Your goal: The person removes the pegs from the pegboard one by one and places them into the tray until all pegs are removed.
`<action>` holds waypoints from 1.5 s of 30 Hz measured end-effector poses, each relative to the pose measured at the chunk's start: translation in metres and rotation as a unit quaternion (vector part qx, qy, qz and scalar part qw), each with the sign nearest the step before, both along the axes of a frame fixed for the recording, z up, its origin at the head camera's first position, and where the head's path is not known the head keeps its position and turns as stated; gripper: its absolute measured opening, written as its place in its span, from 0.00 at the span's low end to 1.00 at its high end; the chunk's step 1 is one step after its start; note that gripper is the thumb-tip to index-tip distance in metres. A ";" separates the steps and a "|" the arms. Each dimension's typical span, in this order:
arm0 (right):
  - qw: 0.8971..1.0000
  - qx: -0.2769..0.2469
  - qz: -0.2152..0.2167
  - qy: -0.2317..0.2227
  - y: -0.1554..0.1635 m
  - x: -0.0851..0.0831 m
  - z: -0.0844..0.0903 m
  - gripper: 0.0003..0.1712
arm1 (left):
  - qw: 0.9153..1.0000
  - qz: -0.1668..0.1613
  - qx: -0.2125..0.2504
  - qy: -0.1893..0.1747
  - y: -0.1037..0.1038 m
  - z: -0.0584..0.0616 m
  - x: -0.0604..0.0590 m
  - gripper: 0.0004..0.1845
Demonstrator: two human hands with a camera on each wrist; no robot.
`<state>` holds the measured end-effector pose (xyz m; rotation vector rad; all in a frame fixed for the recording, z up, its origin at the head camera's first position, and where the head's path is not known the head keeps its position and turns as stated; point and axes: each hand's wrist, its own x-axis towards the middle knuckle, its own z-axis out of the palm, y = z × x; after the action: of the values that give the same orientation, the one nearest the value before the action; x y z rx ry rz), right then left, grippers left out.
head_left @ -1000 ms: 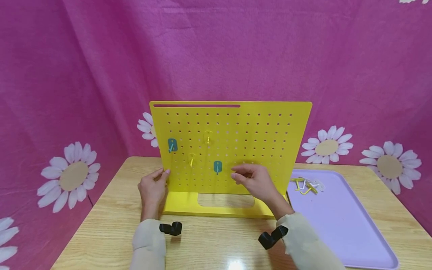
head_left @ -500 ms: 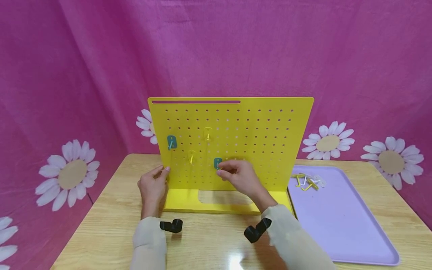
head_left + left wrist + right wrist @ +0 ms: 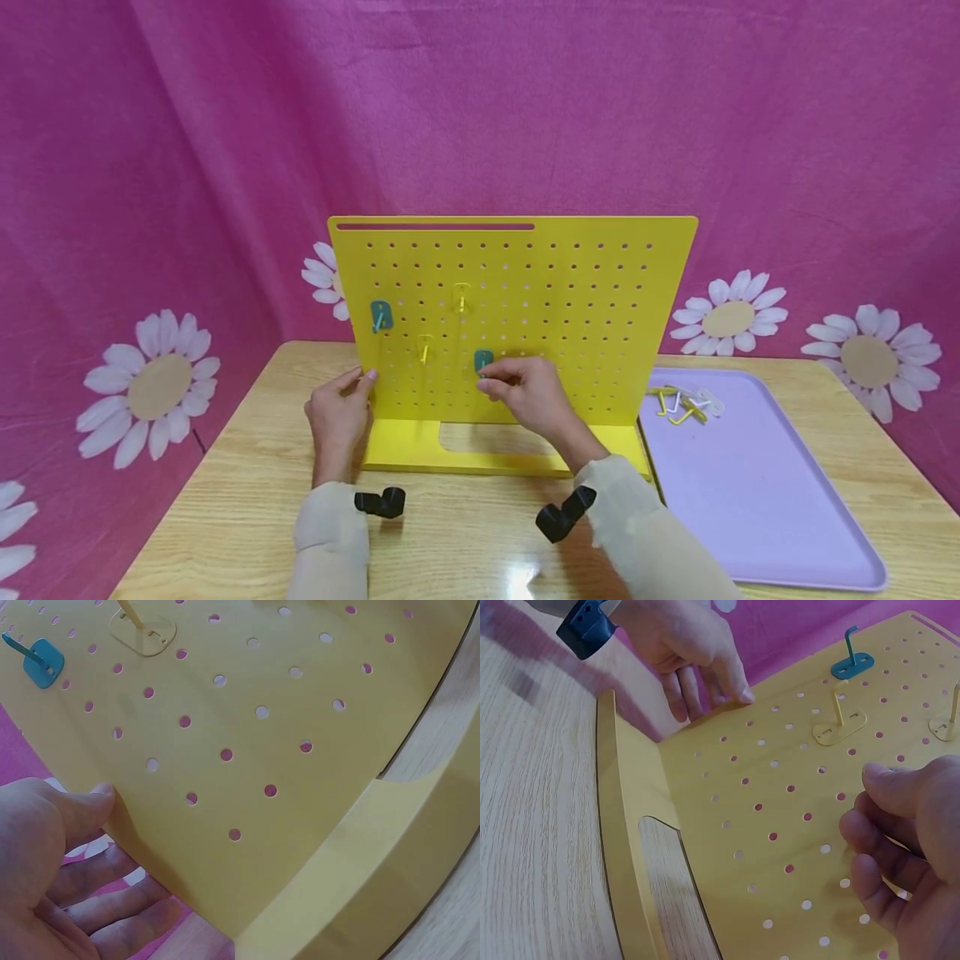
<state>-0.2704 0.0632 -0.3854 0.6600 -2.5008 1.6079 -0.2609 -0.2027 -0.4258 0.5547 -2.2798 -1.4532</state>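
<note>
Teal hook (image 3: 483,360) on the yellow pegboard (image 3: 570,317) is pinched by the right hand (image 3: 525,393), seemingly mid-removal or seating, while the left hand (image 3: 339,414) steadies the board's edge with relaxed fingers.

pegboard (image 3: 570,317): bright yellow, dotted with even rows of small round holes, a long slot along its top left edge
left hook (image 3: 382,316): teal
hook at the right hand (image 3: 483,361): teal
two middle hooks (image 3: 461,297): pale yellow, nearly matching the board
tray (image 3: 780,517): plain lilac, on the right
loose hooks on the tray (image 3: 684,404): yellow and white
tabletop (image 3: 225,517): light wood with a fine grain
backdrop (image 3: 225,167): magenta cloth printed with white daisies with tan centres
sleeves (image 3: 330,533): cream
wrist cameras (image 3: 381,503): black
</note>
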 end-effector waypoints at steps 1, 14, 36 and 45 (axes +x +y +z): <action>1.000 -0.002 0.000 0.003 0.000 0.000 0.000 0.07 | 1.000 0.000 0.002 -0.001 0.000 0.000 0.000 0.22; 1.000 0.003 0.011 0.012 0.017 0.008 0.008 0.09 | 1.000 -0.004 0.008 -0.005 0.000 0.000 0.002 0.23; 0.996 0.035 -0.063 0.051 0.091 0.031 0.012 0.08 | 1.000 -0.007 0.007 0.002 0.000 0.002 0.001 0.22; 0.990 0.047 -0.104 0.079 0.128 0.044 0.006 0.08 | 1.000 -0.003 0.006 -0.003 0.001 0.002 0.002 0.22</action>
<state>-0.2264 0.1915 -0.3797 0.4959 -2.4489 1.3197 -0.2591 -0.2021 -0.4241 0.5570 -2.2822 -1.4702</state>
